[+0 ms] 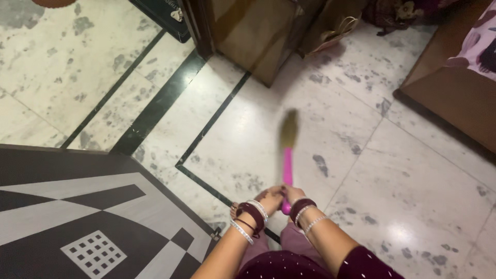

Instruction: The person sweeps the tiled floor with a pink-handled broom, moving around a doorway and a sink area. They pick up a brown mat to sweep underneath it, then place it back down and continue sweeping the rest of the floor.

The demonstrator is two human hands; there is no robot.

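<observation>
Pink plastic forms the handle of the short broom with straw-coloured bristles (287,155), whose long axis runs almost straight away from the person, the blurred bristle end pointing toward the brown wooden cabinet (253,36) and hanging above the white speckled marble floor (392,170). The left hand (269,197) and right hand (292,195) meet at the handle's near end, fingers curled shut around it. Dark red and silver bangles (253,212) ring both wrists.

Both hands, the left hand (269,197) and the right hand (292,194), meet at the near end of a broom (287,155) that reaches forward over the floor (413,186). A patterned panel (77,217) lies to the left. A wooden cabinet (253,36) stands ahead, a bag (333,26) just right of it, and a bed (454,88) at far right.
</observation>
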